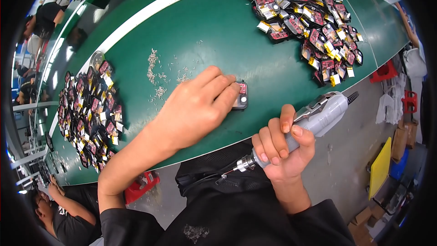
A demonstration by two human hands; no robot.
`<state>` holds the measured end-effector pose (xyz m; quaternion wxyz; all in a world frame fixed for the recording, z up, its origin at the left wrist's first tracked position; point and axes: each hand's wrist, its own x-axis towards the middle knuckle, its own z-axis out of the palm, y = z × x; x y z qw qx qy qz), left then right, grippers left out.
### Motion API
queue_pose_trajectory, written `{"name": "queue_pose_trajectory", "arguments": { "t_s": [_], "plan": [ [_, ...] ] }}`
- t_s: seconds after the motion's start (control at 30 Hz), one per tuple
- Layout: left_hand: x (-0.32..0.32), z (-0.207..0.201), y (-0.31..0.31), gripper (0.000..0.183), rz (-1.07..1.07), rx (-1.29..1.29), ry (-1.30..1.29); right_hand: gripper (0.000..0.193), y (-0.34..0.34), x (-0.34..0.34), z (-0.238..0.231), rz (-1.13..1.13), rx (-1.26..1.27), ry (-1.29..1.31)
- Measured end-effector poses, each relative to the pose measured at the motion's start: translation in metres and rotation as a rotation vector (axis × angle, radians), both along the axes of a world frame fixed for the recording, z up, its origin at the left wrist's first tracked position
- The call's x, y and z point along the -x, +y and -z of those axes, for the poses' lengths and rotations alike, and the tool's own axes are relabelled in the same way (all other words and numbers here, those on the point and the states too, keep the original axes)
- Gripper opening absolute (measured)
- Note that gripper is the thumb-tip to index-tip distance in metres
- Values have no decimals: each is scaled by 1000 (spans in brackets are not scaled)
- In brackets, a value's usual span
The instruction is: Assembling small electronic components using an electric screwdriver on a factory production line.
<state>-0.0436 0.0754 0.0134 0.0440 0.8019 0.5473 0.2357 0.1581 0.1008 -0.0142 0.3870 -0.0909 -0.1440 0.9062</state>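
Observation:
My left hand (pixel 200 98) lies over a small black electronic unit (pixel 243 96) on the green table, its curled fingers pressed together on the unit's left side. Only the unit's right part shows, with a red board and a round white spot; the rest is under the fingers. My right hand (pixel 287 148) is wrapped round a grey electric screwdriver (pixel 321 116), held off the table's near edge. The screwdriver's thin bit points down and left, over my lap, apart from the unit. Small silver screws (pixel 153 66) lie scattered beyond my left hand.
A big heap of similar units (pixel 314 23) with battery pouches covers the table's far right. Another heap (pixel 91 114) is at the left. A red stool (pixel 142 187) stands under the table's edge. One co-worker (pixel 68 214) sits at the lower left. Cardboard boxes (pixel 405 141) stand at right.

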Motion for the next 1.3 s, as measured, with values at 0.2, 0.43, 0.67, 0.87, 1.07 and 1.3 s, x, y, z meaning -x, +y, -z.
{"name": "queue_pose_trajectory", "arguments": {
  "t_s": [0.2, 0.43, 0.67, 0.87, 1.07, 1.3],
  "plan": [
    [-28, 0, -14, 31, 11, -37, 57, 13, -12, 2, -1, -14, -8, -145],
    [-39, 8, -16, 37, 27, -138, 36, 9, -20, 4, 6, 31, -20, -211],
    [-44, 6, -19, 47, 64, -177, 172, 19, -26, 8, -1, 51, -24, -450],
    [-48, 3, -21, 45, 51, -95, 186, 20, -22, 3, 0, -8, -16, -393],
    [-43, 2, -22, 41, 98, -69, 159, 15, 18, -21, -28, -19, -234, -185],
    [-44, 2, -24, 39, 138, -33, 299, 15, 72, -21, -53, 139, -487, -164]
  ]
}}
